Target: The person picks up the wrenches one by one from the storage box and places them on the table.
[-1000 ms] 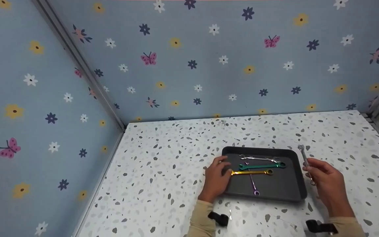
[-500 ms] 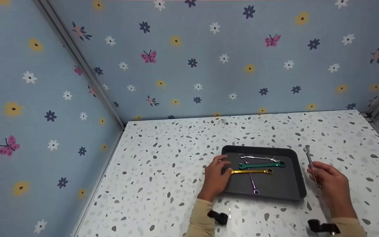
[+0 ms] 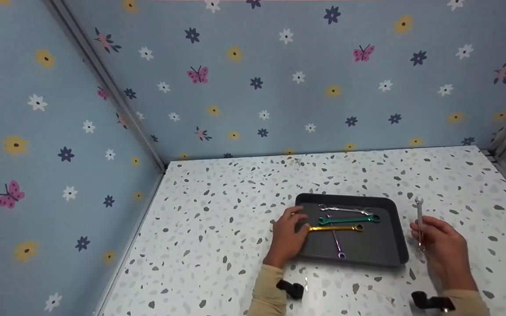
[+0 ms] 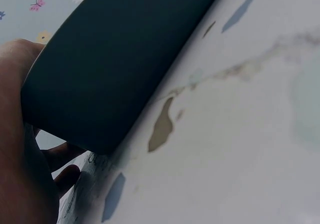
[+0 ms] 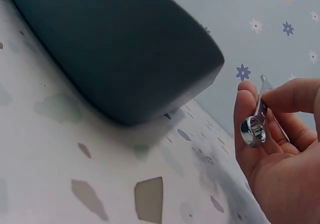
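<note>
My left hand (image 3: pixel 286 239) grips the left wall of the dark grey tray (image 3: pixel 401 235), its thumb beside the end of a gold wrench (image 3: pixel 338 228). In the left wrist view, fingers (image 4: pixel 65 179) show past the tray's corner. Right of the tray, my right hand (image 3: pixel 446 245) pinches a silver combination wrench (image 3: pixel 420 215) between thumb and fingers, held nearly upright in the head view. Its ring end (image 5: pixel 253 131) points toward the right wrist camera. Inside the tray lie a second silver wrench (image 3: pixel 345 210), a green wrench (image 3: pixel 349 220) and a purple wrench (image 3: pixel 337 241) partly under the others.
The tray stands on a white speckled table (image 3: pixel 218 228). A blue flowered wall panel (image 3: pixel 253 101) rises behind the table, another (image 3: pixel 51 175) on the left. Black straps (image 3: pixel 291 289) sit on both sleeves.
My right hand has moved slightly right, away from the tray, and the silver wrench has turned from leaning left to nearly upright. The left hand stays on the tray.
</note>
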{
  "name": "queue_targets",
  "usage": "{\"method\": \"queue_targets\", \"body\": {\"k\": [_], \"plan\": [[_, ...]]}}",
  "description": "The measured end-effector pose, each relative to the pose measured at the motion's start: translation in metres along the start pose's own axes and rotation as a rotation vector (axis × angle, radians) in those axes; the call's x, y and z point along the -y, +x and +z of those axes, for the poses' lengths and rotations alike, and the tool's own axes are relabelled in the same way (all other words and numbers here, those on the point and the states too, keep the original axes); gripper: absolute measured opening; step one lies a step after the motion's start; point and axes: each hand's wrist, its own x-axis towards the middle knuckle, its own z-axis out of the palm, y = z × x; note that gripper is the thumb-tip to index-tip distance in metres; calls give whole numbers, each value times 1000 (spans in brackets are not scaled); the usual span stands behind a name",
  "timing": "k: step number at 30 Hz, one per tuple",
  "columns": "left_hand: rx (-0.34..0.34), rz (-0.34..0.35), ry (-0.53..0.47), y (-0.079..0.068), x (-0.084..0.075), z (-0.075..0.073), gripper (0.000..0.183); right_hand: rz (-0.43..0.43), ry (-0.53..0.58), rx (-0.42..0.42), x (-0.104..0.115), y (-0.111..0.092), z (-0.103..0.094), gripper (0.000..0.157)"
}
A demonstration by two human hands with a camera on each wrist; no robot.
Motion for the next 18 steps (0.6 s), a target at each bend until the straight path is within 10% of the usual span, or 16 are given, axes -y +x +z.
{"method": "queue_targets", "body": {"k": [18], "plan": [[-33, 42, 12, -1, -1, 0, 24, 8, -108, -29, 5, -1, -5, 25]]}}
